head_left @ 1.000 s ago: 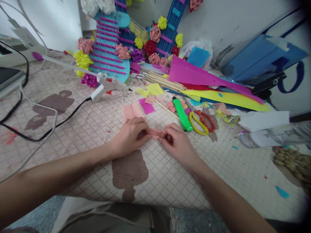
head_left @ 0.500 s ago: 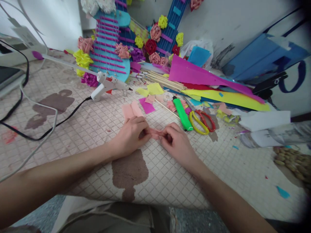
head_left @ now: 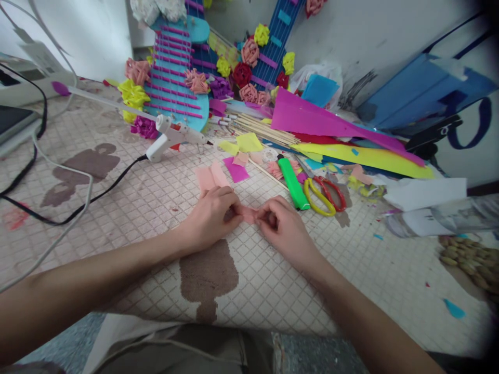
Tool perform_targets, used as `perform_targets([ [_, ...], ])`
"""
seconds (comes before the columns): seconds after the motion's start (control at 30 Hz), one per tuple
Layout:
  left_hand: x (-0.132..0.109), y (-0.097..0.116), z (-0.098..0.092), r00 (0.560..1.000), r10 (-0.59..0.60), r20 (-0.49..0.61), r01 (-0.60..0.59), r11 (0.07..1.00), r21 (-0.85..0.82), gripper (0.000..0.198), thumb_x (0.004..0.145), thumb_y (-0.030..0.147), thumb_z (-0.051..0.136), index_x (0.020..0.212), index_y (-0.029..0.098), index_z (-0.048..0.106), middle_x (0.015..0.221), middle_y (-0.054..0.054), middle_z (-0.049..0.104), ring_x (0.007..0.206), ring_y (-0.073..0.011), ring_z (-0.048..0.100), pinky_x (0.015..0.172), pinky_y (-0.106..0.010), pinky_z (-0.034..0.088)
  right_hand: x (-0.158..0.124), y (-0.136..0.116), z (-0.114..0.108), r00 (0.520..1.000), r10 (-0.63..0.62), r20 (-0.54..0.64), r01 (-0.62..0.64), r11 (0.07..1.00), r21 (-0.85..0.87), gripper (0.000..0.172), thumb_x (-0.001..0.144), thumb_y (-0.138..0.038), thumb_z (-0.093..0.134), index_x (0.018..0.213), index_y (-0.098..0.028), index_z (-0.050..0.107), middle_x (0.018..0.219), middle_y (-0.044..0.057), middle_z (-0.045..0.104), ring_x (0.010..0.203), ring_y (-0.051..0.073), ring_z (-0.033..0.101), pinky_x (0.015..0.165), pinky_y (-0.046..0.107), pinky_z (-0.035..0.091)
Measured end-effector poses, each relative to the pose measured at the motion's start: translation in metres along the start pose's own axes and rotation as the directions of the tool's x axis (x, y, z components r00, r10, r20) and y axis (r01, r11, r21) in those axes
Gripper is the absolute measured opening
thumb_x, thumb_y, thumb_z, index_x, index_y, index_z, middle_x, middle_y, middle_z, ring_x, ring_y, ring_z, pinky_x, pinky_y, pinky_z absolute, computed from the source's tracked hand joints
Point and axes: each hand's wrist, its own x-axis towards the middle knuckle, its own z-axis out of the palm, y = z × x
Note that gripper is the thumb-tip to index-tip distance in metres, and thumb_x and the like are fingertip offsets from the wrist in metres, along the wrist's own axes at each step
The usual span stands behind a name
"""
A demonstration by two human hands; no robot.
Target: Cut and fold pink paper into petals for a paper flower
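The left hand [head_left: 210, 218] and right hand [head_left: 286, 231] rest on the tabletop [head_left: 128, 208], midway along it and a little in from the near edge. Each pinches one end of a small pink paper strip [head_left: 248, 213] stretched between them. Loose pink paper pieces [head_left: 210, 176] lie just beyond the left hand. A green marker [head_left: 293, 183] and scissors [head_left: 323, 196] lie beyond the right.

White scuffed wall [head_left: 374, 36]; beige quilted mat [head_left: 273, 291]; grey floor [head_left: 312, 358].
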Motion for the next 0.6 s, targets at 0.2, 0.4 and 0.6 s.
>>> perform_targets([
  [0.2,-0.001,-0.003,0.001,1.000,0.002,-0.007,-0.002,0.998,-0.059,0.001,0.079,0.016,0.060,0.080,0.016,0.060,0.085,-0.004,0.063,0.085,-0.0202,0.056,0.076,-0.034,0.043,0.000,0.002,-0.002,1.000,-0.024,0.018,0.024,0.999,0.033,0.019,0.077,-0.002,0.052,0.081,-0.020,0.057,0.086,0.002,0.055,0.072,0.013,0.052,0.063,0.027,0.041],
  [0.4,-0.001,-0.003,0.000,1.000,-0.006,0.015,0.007,0.998,-0.070,0.002,0.080,0.017,0.061,0.079,0.017,0.062,0.085,-0.003,0.063,0.088,-0.0204,0.056,0.080,-0.035,0.042,0.002,-0.001,0.004,0.999,0.043,-0.008,-0.043,0.999,-0.010,0.006,0.080,-0.013,0.056,0.081,-0.019,0.055,0.083,0.002,0.054,0.069,0.013,0.052,0.060,0.027,0.040],
  [0.6,0.000,0.000,-0.001,0.999,-0.030,0.012,0.030,0.996,-0.087,0.005,0.078,0.012,0.059,0.077,0.017,0.062,0.083,-0.002,0.063,0.086,-0.0194,0.056,0.078,-0.033,0.042,0.003,-0.002,0.009,0.997,0.061,-0.048,-0.064,0.996,-0.062,0.010,0.079,-0.010,0.053,0.081,-0.020,0.051,0.084,0.002,0.055,0.071,0.015,0.053,0.062,0.028,0.040],
])
